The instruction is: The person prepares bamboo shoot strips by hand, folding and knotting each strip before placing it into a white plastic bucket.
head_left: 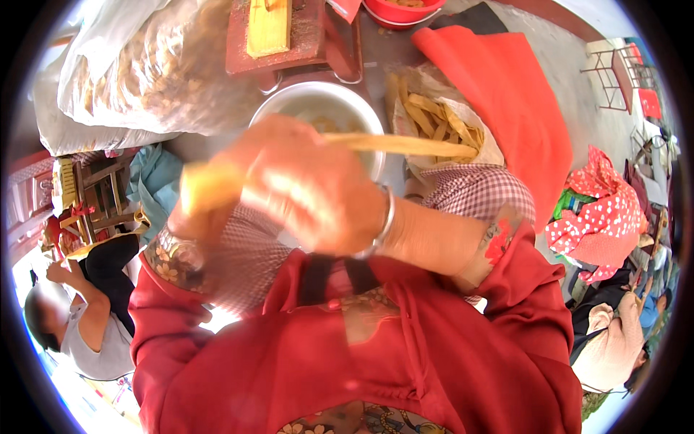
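The right hand (311, 192), closed, grips a long yellow strip (405, 145) extending rightward above the bowl (289, 108).

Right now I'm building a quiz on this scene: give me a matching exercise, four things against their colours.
Things:
1. bowl
2. strips in the open bag
3. cloth beside the bag
4. bangle on the wrist

Colours:
A. red-orange
B. silver
C. white
D. pale yellow

Pairs: 1-C, 2-D, 3-A, 4-B
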Motion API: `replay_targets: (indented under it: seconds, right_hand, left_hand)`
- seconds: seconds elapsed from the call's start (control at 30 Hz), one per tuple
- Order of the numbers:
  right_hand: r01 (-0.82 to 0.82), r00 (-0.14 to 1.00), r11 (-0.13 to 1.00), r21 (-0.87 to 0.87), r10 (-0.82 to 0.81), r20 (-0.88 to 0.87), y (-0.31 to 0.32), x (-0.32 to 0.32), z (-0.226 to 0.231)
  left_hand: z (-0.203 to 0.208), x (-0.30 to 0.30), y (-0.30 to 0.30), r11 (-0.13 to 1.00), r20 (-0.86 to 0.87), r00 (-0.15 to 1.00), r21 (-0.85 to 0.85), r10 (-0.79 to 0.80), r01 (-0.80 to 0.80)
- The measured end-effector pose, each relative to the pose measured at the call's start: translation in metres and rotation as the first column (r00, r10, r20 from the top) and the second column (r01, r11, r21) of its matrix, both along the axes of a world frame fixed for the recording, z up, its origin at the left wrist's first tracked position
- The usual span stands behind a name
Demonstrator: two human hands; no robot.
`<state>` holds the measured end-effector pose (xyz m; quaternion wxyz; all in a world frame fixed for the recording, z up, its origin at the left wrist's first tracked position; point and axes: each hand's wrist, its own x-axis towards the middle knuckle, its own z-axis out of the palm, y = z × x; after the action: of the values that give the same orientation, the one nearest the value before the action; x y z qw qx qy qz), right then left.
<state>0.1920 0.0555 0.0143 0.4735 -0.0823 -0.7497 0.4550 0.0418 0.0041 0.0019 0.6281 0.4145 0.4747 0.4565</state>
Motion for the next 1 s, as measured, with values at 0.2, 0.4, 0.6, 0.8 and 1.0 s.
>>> replay_targets:
  seconds: [0.2,0.4,0.6,0.8,1.0]
  right_hand:
    - [0.095,0.995,0.881,-0.463,-0.083,0.048,0.033,0.001,-0.005]
    - [0.289,0.957,0.956,-0.051,-0.290,-0.007,0.051,-0.013,-0.003]
    - [-0.026,0.982,0.878,-0.477,0.112,0.153,0.048,-0.019,-0.010]
    - [-0.282,0.857,0.744,-0.606,0.479,0.190,0.056,-0.005,0.001]
    - [-0.391,0.789,0.727,-0.565,0.580,0.200,0.061,0.002,0.007]
  left_hand:
    - [0.040,-0.001,0.017,0.960,-0.215,0.947,-0.092,0.240,-0.264]
    - [0.053,0.006,0.014,0.965,-0.394,0.888,-0.005,0.239,-0.262]
    - [0.055,0.005,0.012,0.816,-0.773,0.328,0.578,0.542,0.016]
    - [0.050,-0.004,0.010,0.741,-0.744,0.368,0.647,0.558,0.183]
    - [0.049,-0.005,0.004,0.781,-0.751,0.465,0.599,0.470,0.177]
